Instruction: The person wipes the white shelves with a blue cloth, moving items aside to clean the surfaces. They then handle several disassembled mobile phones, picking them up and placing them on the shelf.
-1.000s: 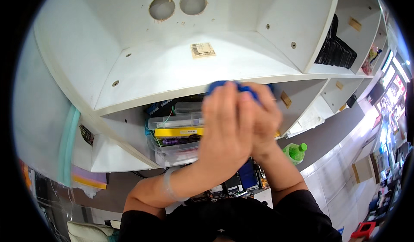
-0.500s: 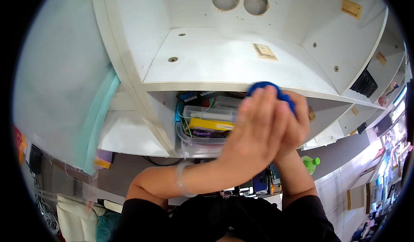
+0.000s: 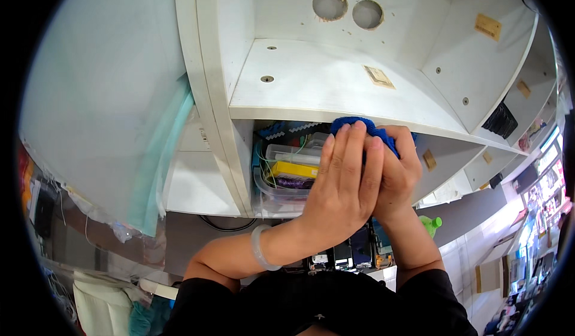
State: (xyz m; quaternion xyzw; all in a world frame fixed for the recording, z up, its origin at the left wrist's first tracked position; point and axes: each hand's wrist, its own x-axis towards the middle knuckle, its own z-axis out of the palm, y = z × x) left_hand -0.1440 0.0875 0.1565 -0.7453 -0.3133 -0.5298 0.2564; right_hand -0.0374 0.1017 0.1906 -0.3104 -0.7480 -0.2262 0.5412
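Observation:
A bunched blue cloth (image 3: 353, 121) is at the front edge of the white shelf board (image 3: 311, 75). Its lower part is wrapped by my right hand (image 3: 400, 177), whose fingers are closed on it. My left hand (image 3: 338, 192) lies against the right one, fingers stretched out and slightly apart, the tips next to the cloth. Whether the left palm touches the cloth is hidden. A pale translucent bangle (image 3: 259, 249) circles my left wrist. Behind the left hand, in the lower compartment, a clear plastic bin (image 3: 263, 186) holds a yellow box (image 3: 293, 169) and cables.
Two round holes (image 3: 329, 5) pierce the compartment's back panel. A pale translucent sheet with a teal edge (image 3: 159, 174) hangs at the left. Electronic parts (image 3: 347, 255) lie below my hands. A green bottle (image 3: 430, 225) stands right of my right forearm.
The shelf and bin have shifted right in the view. My hands have moved slightly left, with the cloth still between them at the shelf edge. The left fingers are spread a little wider.

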